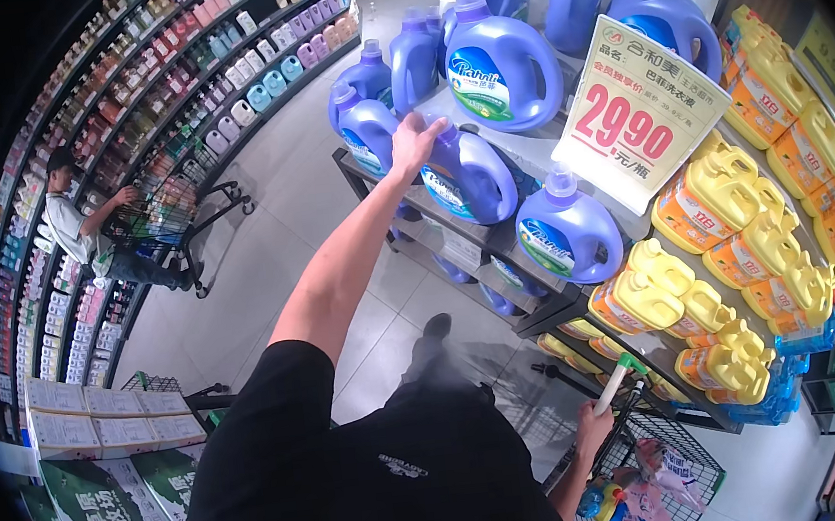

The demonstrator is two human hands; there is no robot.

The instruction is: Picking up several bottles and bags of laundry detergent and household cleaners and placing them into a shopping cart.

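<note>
My left hand (415, 142) reaches forward to a purple laundry detergent bottle (466, 177) on a display shelf, its fingers around the cap. Similar purple bottles stand close by: one (363, 126) to the left, one (500, 64) behind, and one (569, 227) to the right. Down at my right side, my right hand (593, 428) grips the pale handle (611, 390) of a wire shopping cart (696, 452). Inside the cart lie pink plastic packages (654, 486) and blue-and-yellow containers (615, 509).
A price sign (640, 111) stands among the bottles. Yellow detergent jugs (705, 195) fill the shelves at right. Stacked cartons (110, 508) are at lower left. Across the tiled aisle (263, 222), a person (74, 218) with a cart (156, 210) is beside curved product shelves (166, 81).
</note>
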